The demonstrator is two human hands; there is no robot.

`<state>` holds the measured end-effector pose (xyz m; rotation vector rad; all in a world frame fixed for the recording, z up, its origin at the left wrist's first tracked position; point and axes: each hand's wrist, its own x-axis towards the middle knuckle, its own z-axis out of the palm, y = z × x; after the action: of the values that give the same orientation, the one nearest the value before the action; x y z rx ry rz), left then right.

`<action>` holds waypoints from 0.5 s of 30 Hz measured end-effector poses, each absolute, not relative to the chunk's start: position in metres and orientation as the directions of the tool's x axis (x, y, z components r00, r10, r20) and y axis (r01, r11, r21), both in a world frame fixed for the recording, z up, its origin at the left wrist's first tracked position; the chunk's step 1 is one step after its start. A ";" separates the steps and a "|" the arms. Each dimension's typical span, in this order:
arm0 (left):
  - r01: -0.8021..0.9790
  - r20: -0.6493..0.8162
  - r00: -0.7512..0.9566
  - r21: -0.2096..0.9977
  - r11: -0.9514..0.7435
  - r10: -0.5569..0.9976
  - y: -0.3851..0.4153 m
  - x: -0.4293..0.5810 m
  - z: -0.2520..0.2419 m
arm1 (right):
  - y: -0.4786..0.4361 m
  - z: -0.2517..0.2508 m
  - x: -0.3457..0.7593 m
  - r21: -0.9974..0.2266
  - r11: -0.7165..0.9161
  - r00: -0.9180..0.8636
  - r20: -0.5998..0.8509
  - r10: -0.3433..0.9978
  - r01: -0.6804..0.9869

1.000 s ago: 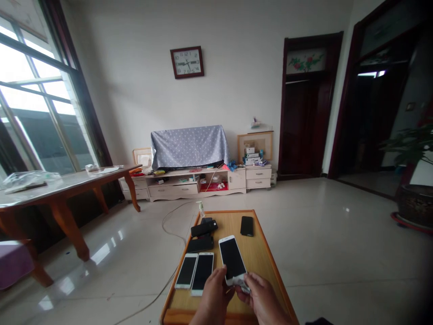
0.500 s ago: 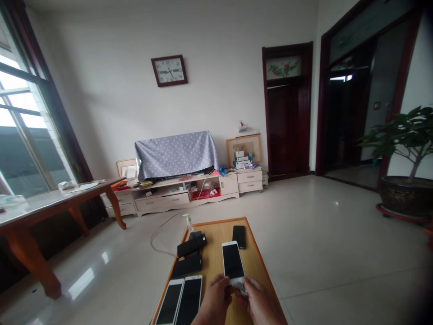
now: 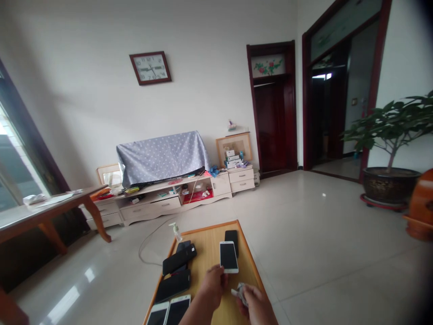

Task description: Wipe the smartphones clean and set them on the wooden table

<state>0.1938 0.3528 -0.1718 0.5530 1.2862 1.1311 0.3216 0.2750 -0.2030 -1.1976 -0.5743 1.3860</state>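
Observation:
My left hand (image 3: 215, 280) grips a white smartphone (image 3: 229, 257) by its lower left corner, its dark screen facing up. My right hand (image 3: 252, 300) is closed on a crumpled whitish wipe or cloth (image 3: 241, 291), to the right of the phone and apart from it. Beyond the held phone lies a black phone (image 3: 232, 237), partly covered by it. Along the left edge of the wooden table (image 3: 211, 234) rest several dark phones, among them one black phone (image 3: 173, 285). Two white phones lie nearest me, one of them a white-framed phone (image 3: 178, 309) cut by the lower border.
A clear pump bottle (image 3: 176, 231) stands at the table's far left corner. Past it is a white TV cabinet (image 3: 152, 208) with a cloth-covered television (image 3: 165, 158). A potted plant (image 3: 389, 185) stands at right, a larger table (image 3: 81, 196) at left.
My right hand has come away from the white phone toward the lower right with the wipe. The left hand keeps the phone. The view has turned to the right.

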 end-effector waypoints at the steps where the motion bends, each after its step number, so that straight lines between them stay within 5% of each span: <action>1: -0.319 -0.465 -0.121 0.855 0.409 0.877 0.359 0.196 -0.173 | 0.278 -0.203 0.323 -0.872 -0.222 0.188 -0.329 0.925 -0.436; 15: -0.018 -0.428 -0.175 0.902 0.432 0.887 0.427 0.212 -0.187 | 0.304 -0.215 0.330 -0.791 -0.272 0.170 -0.423 0.890 -0.548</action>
<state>0.2124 0.4269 -0.1868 0.7974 1.5292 0.9795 0.3299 0.3045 -0.2149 -1.1696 -0.4004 1.4525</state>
